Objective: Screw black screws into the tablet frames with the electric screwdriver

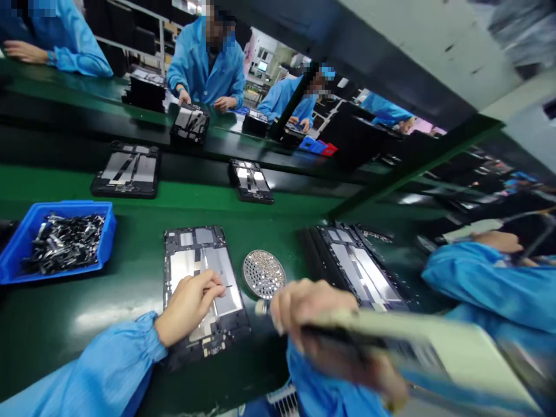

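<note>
**"What kind of room is this?"**

"A factory floor. Long green assembly benches [52,313] run through it, with dark metal shelving [130,35] behind them. Co-workers in blue smocks [206,63] stand along the far side, working at their own places."

"And the bench surface?"

"Glossy green. A blue plastic bin [61,205] heaped with small black parts [65,246] sits at the left, and two dark tablet housings [125,171] lie farther out."

"Where are the hands?"

"The left hand [187,307] is over an open tablet frame [195,255], its fingers pinched narrowly on a slim pointed tool [227,286]. The tip is close above the frame's silver panel, though I can't tell whether it's touching. The right hand [330,330] is raised above the bench, its fingers closed around the edge of a blurred, pale-backed tablet [391,341]."

"Anything between them?"

"A round perforated metal dish [263,274] holding tiny silvery pieces, just beside the open frame."
</note>
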Tool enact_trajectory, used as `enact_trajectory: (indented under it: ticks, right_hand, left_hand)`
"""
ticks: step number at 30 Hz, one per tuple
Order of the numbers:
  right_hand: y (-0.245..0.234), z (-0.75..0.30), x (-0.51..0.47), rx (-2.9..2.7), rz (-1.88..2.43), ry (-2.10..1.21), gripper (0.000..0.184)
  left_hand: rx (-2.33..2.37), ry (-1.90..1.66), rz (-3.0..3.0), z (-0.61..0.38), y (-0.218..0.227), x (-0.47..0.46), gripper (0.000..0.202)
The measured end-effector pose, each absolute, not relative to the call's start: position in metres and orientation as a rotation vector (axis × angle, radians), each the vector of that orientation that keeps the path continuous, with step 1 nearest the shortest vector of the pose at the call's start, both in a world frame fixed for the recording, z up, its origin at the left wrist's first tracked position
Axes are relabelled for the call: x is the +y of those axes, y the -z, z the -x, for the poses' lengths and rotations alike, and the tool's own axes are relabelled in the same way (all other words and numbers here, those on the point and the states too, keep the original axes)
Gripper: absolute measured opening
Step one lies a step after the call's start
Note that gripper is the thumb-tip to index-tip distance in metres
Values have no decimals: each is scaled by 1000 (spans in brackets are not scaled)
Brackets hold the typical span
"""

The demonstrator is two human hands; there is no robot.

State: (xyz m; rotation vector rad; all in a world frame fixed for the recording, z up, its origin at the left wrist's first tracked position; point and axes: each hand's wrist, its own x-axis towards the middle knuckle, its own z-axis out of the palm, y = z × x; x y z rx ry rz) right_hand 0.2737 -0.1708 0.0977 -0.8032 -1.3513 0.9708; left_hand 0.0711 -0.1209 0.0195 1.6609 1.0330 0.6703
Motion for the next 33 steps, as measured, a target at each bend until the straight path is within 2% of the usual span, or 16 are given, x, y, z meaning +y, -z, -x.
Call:
enact_trajectory:
  ticks: [3, 8, 13, 24, 33]
  right_hand:
    - [-93, -288, -135, -1129, 704, -877, 39]
    - [-59, -298, -101, -913, 882, -806, 45]
    - [-45, -296, -101, -777, 943, -750, 47]
    - [-34, -298, -91, -795, 886, -739, 42]
    - [-35, -298, -90, -777, 938, -729, 47]
  left_hand:
    - [1044, -744, -1507, -63, -28, -114, 31]
    - [1285, -928, -1338, -35, -49, -87, 37]
    - [1531, -1012, -1258, -17, -49, -63, 40]
    - [1678, -1013, -1346, -14, -56, -57, 46]
    - [1722, -1129, -1312, 0, -34, -44, 51]
